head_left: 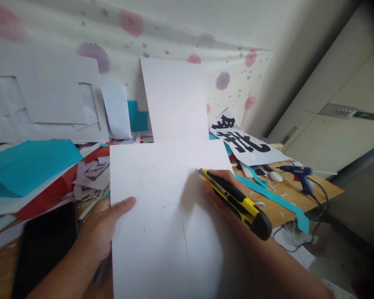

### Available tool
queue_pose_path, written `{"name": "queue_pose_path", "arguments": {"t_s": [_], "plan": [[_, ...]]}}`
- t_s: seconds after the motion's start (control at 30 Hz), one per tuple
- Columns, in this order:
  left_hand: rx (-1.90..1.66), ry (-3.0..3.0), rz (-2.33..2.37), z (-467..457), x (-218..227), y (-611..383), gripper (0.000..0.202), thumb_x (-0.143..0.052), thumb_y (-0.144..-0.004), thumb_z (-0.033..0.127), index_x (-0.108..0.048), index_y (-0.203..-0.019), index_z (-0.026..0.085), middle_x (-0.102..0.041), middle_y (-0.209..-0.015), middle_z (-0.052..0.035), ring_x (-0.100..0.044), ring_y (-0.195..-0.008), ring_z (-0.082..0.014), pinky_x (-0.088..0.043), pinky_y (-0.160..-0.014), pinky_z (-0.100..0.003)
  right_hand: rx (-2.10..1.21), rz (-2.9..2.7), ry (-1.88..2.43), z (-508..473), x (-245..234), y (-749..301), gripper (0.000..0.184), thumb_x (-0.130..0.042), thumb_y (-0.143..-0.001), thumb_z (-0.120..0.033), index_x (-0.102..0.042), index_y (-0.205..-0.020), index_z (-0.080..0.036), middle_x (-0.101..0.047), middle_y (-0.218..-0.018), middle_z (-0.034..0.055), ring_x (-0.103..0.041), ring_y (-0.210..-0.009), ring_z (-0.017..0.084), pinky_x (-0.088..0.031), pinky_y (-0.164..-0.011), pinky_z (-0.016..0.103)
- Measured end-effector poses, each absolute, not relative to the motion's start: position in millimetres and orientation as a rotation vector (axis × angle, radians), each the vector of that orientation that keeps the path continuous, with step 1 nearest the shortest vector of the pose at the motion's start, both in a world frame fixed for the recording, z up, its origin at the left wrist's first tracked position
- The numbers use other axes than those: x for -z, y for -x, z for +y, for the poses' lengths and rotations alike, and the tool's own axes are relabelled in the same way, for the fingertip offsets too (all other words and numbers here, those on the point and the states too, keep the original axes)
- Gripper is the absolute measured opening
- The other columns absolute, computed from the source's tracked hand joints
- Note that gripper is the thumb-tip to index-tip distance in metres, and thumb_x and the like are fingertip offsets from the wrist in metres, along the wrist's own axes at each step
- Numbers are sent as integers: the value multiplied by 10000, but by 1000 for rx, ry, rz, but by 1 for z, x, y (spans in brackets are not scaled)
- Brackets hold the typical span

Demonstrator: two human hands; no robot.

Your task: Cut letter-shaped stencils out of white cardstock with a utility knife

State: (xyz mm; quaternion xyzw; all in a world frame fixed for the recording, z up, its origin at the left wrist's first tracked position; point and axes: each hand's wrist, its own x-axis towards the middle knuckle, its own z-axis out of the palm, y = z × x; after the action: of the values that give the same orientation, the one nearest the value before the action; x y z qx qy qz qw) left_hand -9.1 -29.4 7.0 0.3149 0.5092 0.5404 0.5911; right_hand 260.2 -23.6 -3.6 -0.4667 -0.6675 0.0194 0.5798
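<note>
A white sheet of card [137, 257] with thin lines marked on it fills the middle of the head view. At its left edge my left hand [104, 224] grips it, thumb on the front face and fingers hidden behind. My right hand [216, 191] is closed around a yellow and black utility knife [233, 199], over the upper right of the card. The knife's tip points up and left, close to the surface; I cannot tell whether it touches. A shadow of the hand falls on the card.
Another white sheet [177, 99] stands behind. Blue card [34, 166] and paper scraps [93, 178] lie left, near a black tablet-like slab [46, 249]. To the right are a printed character sheet [246, 141], a teal strip [277, 197] and a corded blue glue gun [301, 176].
</note>
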Motion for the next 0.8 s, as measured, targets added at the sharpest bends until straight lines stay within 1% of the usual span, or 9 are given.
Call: {"name": "queue_pose_path", "arguments": {"t_s": [0.1,0.17,0.27,0.33,0.4,0.47,0.57,0.73,0.8], "plan": [[-1258,-738,1182,-30,-9,9,412,-863,-408,195,-766,-805,150,-769,-742,-96,-702,-624,-324,-578,-556,-368,-31,-1541,1102,-32,2,-259,228,-686,-756,-244,-623,-974,-268,-708,-763,-5,-640,-564,150,-527,-519,272],[-1256,-739,1181,-29,-9,9,412,-865,-399,191,-764,-796,147,-766,-728,-96,-702,-627,-324,-581,-558,-370,-24,-1543,1108,-37,0,-259,211,-685,-759,-240,-631,-963,-257,-691,-722,-11,-627,-550,147,-522,-513,275],[-1262,-741,1174,-28,-8,8,417,-864,-407,185,-760,-808,144,-767,-735,-95,-705,-650,-325,-580,-570,-366,-17,-1548,1127,-44,1,-258,203,-687,-760,-228,-635,-954,-253,-686,-711,-18,-628,-554,146,-521,-524,276],[-1275,-743,1169,-28,-7,8,404,-861,-415,177,-756,-804,143,-767,-733,-94,-704,-647,-321,-572,-549,-350,-7,-1541,1149,-49,4,-259,206,-687,-762,-221,-632,-955,-267,-702,-751,-18,-645,-587,153,-527,-546,279],[-1287,-730,1168,-29,-8,7,381,-856,-413,156,-749,-779,147,-761,-698,-83,-696,-603,-302,-557,-509,-327,-14,-1549,1178,-54,7,-260,220,-695,-763,-221,-630,-966,-278,-712,-780,-19,-659,-618,159,-535,-566,282],[-1301,-717,1166,-30,-8,6,368,-849,-419,137,-744,-772,154,-755,-668,-67,-682,-548,-274,-544,-481,-307,-23,-1542,1202,-59,10,-261,222,-700,-766,-230,-630,-970,-279,-712,-777,-21,-657,-611,159,-535,-561,283],[-1313,-733,1147,-30,-8,6,357,-842,-443,136,-742,-785,157,-754,-664,-56,-672,-517,-248,-538,-472,-291,-21,-1534,1218,-67,14,-261,219,-696,-766,-222,-635,-971,-266,-713,-774,-17,-659,-608,162,-539,-560,285],[-1297,-758,1158,-29,-7,6,325,-864,-429,175,-726,-721,143,-731,-598,-64,-672,-514,-264,-520,-439,-282,13,-1544,1183,-74,28,-265,224,-700,-744,-224,-632,-955,-256,-686,-714,-22,-658,-602,161,-534,-558,279],[-1299,-762,1148,-29,-7,6,332,-868,-444,197,-729,-740,141,-737,-616,-65,-674,-517,-260,-522,-438,-279,-1,-1552,1175,-78,34,-267,248,-701,-746,-237,-626,-980,-269,-685,-728,-22,-663,-617,163,-534,-567,283]]}}
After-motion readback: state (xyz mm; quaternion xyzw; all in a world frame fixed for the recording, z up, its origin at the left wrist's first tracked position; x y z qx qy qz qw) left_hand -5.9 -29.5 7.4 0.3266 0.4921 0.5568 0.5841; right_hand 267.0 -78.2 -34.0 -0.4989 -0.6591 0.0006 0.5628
